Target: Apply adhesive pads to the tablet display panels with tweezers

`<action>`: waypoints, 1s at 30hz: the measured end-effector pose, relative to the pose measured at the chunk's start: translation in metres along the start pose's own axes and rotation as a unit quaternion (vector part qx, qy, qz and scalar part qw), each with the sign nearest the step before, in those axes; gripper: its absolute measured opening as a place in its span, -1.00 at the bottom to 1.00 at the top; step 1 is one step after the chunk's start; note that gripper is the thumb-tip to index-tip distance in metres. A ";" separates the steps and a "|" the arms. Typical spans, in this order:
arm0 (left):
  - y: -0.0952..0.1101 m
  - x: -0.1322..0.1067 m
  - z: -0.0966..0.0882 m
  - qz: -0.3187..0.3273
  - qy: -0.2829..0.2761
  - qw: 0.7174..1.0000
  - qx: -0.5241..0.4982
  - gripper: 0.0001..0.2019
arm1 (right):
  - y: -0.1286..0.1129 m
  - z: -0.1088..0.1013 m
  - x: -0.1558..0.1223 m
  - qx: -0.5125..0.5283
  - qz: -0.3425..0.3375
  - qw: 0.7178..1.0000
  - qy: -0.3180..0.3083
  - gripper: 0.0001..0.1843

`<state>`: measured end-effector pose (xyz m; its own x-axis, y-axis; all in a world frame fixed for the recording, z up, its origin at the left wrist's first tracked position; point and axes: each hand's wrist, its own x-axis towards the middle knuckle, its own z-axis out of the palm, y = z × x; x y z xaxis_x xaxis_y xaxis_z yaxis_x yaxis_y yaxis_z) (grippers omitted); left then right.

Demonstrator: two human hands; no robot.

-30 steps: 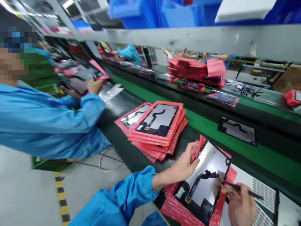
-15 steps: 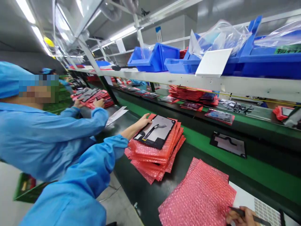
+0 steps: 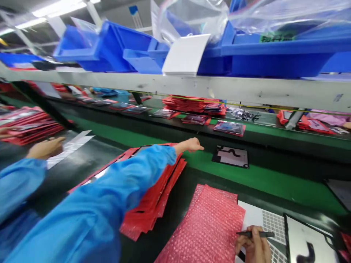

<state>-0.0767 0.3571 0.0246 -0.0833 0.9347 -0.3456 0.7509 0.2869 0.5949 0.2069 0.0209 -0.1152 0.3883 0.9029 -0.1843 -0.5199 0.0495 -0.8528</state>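
Note:
My left hand (image 3: 191, 145) reaches over the green belt, fingers loosely bent, holding nothing I can see. Just to its right lies a flat tablet panel (image 3: 234, 157) with a dark curved cable, apart from the hand. My left sleeve covers much of a stack of red bubble-wrap sleeves (image 3: 159, 195); panel edges show at its top. Black tweezers (image 3: 255, 234) are pinched in my right hand (image 3: 253, 246), with their points facing left. Beside it are a red bubble-wrap bag (image 3: 208, 223), white sheets with a printed grid (image 3: 274, 223) and another panel (image 3: 307, 233).
A shelf edge (image 3: 192, 83) bearing blue bins (image 3: 274, 60) crosses above the bench. Wrapped panels (image 3: 229, 127) sit on the ledge behind the belt. At left, a co-worker's hand (image 3: 46, 148) is near white strips (image 3: 70, 146) and another red stack (image 3: 30, 126).
My left hand has let go of the panel on the red stack and moved right over the belt. The view has turned right. My right hand still grips the tweezers.

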 end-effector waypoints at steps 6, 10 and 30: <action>0.055 0.028 0.095 -0.059 -0.066 0.996 -0.029 -0.60 | 0.002 0.005 -0.003 0.029 -0.007 0.999 0.015 -0.56; 0.048 0.018 0.102 -0.083 -0.068 0.990 -0.088 -0.60 | -0.001 0.000 0.001 0.026 -0.019 0.999 -0.026 -0.59; -0.082 -0.355 0.189 -0.117 -0.114 0.775 -0.611 -0.64 | -0.088 -0.060 0.025 -0.187 -0.117 0.974 0.056 -0.44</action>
<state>0.0149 -0.0379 -0.0382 0.0991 0.8054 -0.5844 -0.4594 0.5580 0.6910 0.3081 0.0136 -0.0736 0.5540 0.8325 0.0027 -0.1019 0.0710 -0.9923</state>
